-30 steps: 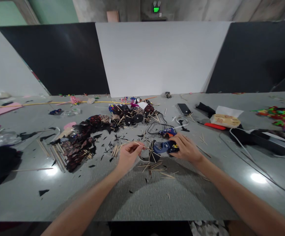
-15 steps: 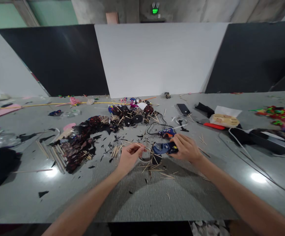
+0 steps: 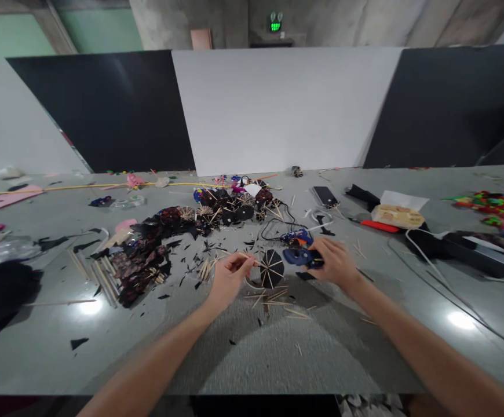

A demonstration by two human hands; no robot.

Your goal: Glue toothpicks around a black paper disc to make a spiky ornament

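Black disc (image 3: 272, 269) spoked with pale sticks, just below and right of the frame's centre, flat side towards the camera; lifted or resting on the grey table (image 3: 234, 359), hard to tell. At its left edge, a thin stick (image 3: 257, 263) pinched between thumb and fingers of the left hand (image 3: 231, 277). To its right, a dark blue tool (image 3: 298, 256) in the grasp of the right hand (image 3: 333, 260), somewhat blurred, its end just beside the disc's rim; touching or not, impossible to tell. Directly below the disc, loose sticks (image 3: 273, 297). Left of centre, a heap of dark patterned scraps (image 3: 141, 260); above it and rightward, a cluster of similar spoked discs (image 3: 234, 208). Right of centre, higher up, a phone (image 3: 325, 196), then a red-handled cutter (image 3: 380, 226) against a pale packet (image 3: 398, 215).
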